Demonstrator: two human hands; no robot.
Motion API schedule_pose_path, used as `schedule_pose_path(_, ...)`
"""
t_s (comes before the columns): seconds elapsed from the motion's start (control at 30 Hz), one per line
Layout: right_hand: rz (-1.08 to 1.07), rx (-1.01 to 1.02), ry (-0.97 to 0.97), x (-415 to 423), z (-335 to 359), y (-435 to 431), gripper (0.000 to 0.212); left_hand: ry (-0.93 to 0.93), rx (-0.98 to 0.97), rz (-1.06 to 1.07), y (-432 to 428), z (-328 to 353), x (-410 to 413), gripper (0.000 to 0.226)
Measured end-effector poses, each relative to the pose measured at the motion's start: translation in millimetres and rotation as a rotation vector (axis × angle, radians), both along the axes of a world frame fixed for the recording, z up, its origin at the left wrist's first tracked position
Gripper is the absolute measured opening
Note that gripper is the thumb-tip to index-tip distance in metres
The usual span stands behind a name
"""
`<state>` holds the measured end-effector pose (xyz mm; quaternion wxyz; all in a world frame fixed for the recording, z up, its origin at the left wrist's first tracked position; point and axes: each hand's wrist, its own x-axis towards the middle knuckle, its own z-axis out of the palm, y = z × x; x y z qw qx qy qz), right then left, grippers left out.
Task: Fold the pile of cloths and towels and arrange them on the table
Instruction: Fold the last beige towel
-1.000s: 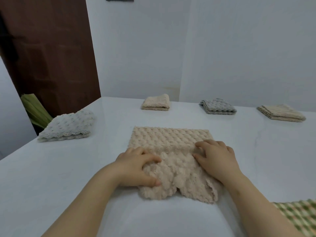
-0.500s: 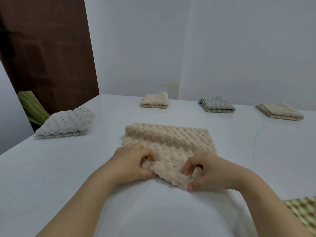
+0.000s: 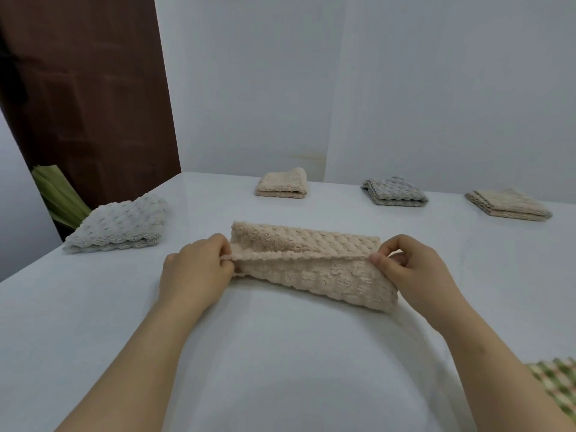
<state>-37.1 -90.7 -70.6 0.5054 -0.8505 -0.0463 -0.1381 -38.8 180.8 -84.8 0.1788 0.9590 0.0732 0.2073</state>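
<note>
**Six cloths on one white surface, the middle one held at both ends**

Centre: one beige towel with a bubbled weave lies across the surface as a long band, its upper layer doubled over so that a raised edge runs from end to end. Two hands grasp it. The left hand pinches the left end of that edge between thumb and curled fingers. The right hand pinches the right end in the same way, thumb towards the camera. Both forearms reach in from the near edge.

Four folded cloths lie apart from the towel and from one another. One pale grey cloth sits near the left edge. Three stand in a row along the far side: one beige cloth, one grey cloth and one tan cloth, named from left to right.

One green-and-white checked cloth shows only in part at the lower right corner; whether it is folded cannot be told.

Background: a plain pale wall, one brown door at left, and a green ribbed object below the door, behind the surface's left edge.
</note>
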Motion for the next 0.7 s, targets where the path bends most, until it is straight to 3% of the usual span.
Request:
schedule_pose_path(0.13,-0.093,0.080,-0.029,2.0,0.0,-4.1,0.009,-0.195,-0.044,0.110,6.1,1.8,0.3,0.018)
schedule_pose_path(0.23,-0.051,0.195,0.015,1.3,4.2,-10.1,0.015,-0.376,-0.361,0.011,4.1,7.6,-1.0,0.017)
schedule_pose_path(0.33,-0.065,0.035,0.099,2.2,0.6,-12.6,0.017,-0.342,-0.667,-0.128,1.1,8.5,0.2,0.021)
schedule_pose_path(0.43,-0.099,-0.197,0.153,2.9,-4.7,-10.8,0.015,-0.219,-0.783,-0.136,3.6,-1.7,7.8,0.020)
schedule_pose_path(0.53,-0.087,-0.285,0.096,3.2,-5.2,-6.5,0.017,-0.131,-0.764,-0.139,-2.3,-7.5,12.3,0.020)
schedule_pose_path(0.7,0.037,-0.391,0.104,3.9,-6.9,-1.6,0.021,0.104,-0.355,-0.154,-7.7,-4.7,8.0,0.010)
